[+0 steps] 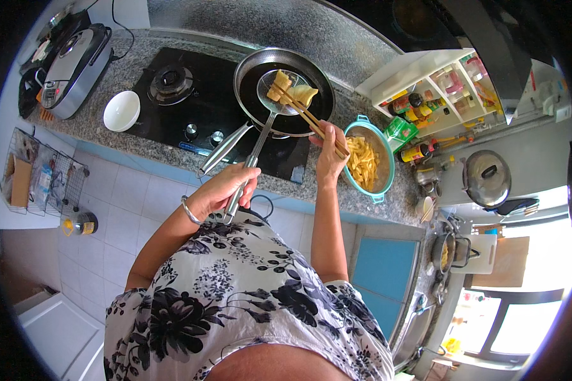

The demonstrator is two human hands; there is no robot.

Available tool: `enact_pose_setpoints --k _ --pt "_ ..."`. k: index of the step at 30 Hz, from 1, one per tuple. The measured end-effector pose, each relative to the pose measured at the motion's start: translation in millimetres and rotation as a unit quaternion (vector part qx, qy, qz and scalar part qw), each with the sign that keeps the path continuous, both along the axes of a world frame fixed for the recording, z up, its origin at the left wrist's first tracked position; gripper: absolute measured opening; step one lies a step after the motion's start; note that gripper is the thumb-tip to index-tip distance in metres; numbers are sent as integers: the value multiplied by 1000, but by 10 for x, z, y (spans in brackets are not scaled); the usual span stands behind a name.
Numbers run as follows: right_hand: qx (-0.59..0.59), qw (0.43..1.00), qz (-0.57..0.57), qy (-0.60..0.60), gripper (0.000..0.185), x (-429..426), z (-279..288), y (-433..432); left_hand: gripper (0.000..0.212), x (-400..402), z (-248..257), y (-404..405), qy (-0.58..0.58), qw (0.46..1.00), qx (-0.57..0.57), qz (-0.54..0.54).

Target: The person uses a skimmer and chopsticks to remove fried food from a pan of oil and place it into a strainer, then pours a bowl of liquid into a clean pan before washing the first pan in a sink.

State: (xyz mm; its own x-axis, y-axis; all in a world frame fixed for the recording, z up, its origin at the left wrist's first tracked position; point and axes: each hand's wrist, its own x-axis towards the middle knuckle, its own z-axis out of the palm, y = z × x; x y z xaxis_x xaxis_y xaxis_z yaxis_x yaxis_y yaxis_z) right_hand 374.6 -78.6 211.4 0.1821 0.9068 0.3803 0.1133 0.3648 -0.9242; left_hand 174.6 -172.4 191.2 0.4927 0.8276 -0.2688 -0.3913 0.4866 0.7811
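My left hand (229, 187) grips the metal handle of a mesh skimmer (268, 101), which is over a frying pan (241, 95) on the hob. Two pieces of yellowish food (304, 95) lie in the skimmer. In my right hand (331, 152) is a pair of wooden chopsticks (305, 114), their tips at the food pieces. The pan's own handle (225, 148) sticks out toward me, left of the skimmer's handle. Right of my right hand stands a turquoise-rimmed colander (390, 164) of yellow strips of food (362, 162).
A white bowl (121, 111) stands left of the black glass hob (171, 128), with a rice cooker (76, 69) beyond it. A green packet (400, 135) and bottles (415, 151) are right of the colander, below a white shelf (426, 81). A large bottle (81, 223) is on the floor.
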Motion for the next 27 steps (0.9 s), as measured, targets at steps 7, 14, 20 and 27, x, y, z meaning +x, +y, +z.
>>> enact_pose_setpoints --k 7,14,20,27 --pt "-3 1000 1 19 28 -3 14 69 35 -29 -11 112 -22 999 4 -23" --pt "-10 1000 -7 2 28 18 -62 88 32 -11 -39 181 -6 1000 0 -30" --pt "5 1000 9 18 27 -36 13 123 33 -40 -46 225 6 1000 -4 -22" --pt "-21 1000 14 -5 27 -144 36 90 32 -143 6 180 16 1000 -15 12"
